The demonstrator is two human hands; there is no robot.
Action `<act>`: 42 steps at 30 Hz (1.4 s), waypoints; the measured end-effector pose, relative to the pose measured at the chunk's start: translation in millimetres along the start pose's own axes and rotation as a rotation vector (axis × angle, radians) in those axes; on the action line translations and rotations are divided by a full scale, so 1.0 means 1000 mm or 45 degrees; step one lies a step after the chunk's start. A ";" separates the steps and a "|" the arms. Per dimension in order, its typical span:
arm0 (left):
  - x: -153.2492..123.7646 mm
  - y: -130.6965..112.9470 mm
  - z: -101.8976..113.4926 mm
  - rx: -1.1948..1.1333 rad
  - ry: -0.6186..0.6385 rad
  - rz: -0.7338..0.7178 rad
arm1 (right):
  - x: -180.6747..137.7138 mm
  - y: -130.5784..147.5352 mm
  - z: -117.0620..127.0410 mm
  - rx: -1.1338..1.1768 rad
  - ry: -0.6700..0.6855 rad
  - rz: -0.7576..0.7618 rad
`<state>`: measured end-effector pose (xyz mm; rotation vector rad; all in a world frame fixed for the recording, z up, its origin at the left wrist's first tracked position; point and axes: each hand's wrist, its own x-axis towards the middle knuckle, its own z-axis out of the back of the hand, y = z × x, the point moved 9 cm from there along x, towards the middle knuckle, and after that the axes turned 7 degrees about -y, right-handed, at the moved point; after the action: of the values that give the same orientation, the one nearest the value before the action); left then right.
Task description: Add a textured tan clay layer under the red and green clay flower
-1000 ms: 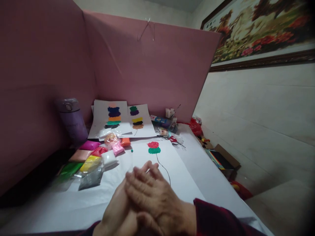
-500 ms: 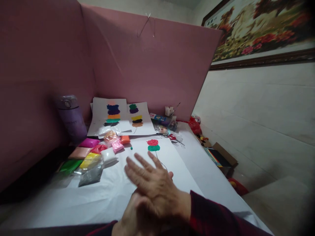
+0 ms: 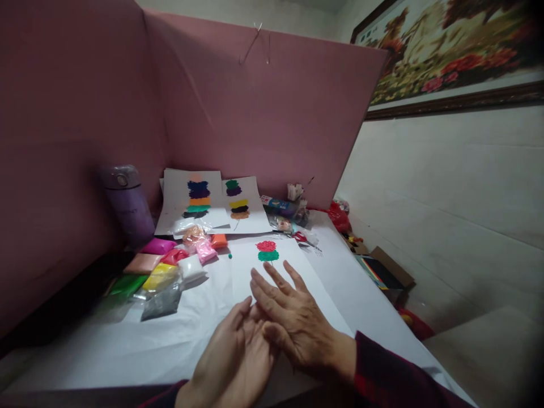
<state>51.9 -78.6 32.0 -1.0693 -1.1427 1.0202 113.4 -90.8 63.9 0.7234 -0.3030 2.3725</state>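
Left hand: lower middle of the frame, palm up, grip wide and flat, fingers straight.
Right hand: palm down across the left fingers, grip equally wide. Anything pressed between the palms is hidden.
Paper sheet: lies flat on the table just beyond the hands, probably kept bare for working room.
Clay flower: red over green, stuck at the sheet's far end above a thin drawn stem, apart from the fingertips.
Green bead: loose, left of the flower.
Clay packets: clear bags at middle left, one colour of clay in each, bunched beside the sheet within easy reach.
Finished sheets: leaning on the pink board, seemingly to stay out of the way.
Purple bottle: upright at left, lid shut, contents unseen.
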 end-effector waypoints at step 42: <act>-0.016 0.006 -0.051 -1.573 0.147 1.115 | -0.035 0.037 0.050 -0.070 -0.290 0.123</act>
<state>99.6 -99.1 18.1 -2.7373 -1.2020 0.7882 133.6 -156.7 84.0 0.9746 -0.5084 2.3634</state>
